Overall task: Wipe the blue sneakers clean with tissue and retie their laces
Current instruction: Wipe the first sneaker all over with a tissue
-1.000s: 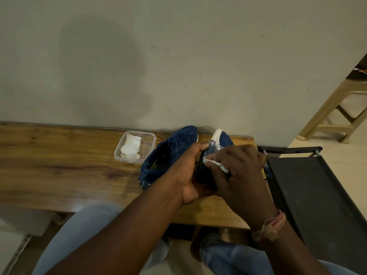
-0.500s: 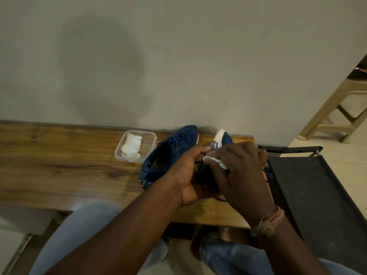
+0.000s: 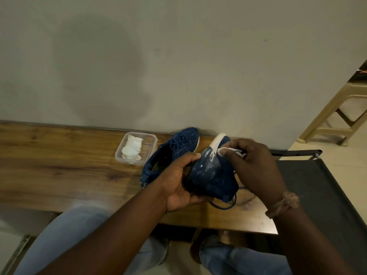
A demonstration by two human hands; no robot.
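Two sneakers: both blue, up on the wooden bench (image 3: 59, 171) in front of me, right against the wall
head view, left hand (image 3: 178, 185): curled under and around the sneaker in hand (image 3: 210, 175), thumb hooked over its upper edge, keeps it tipped up with the white sole edge pointing at the wall
head view, right hand (image 3: 256, 165): fingertips pinching a bit of white tissue (image 3: 228, 150), pressed onto the shoe near the sole by the toe
laces (image 3: 228, 203): dark blue, one loop hanging loose under the held shoe, over the bench
other sneaker (image 3: 172, 153): lying on the bench just left of my left hand, laced side up, toe toward the wall
tissue tub (image 3: 150, 149): clear plastic, crumpled white tissues inside, sits just left of that second shoe
off to the right: black chair (image 3: 317, 195) next to the bench, beige plastic stool (image 3: 337, 116) further back
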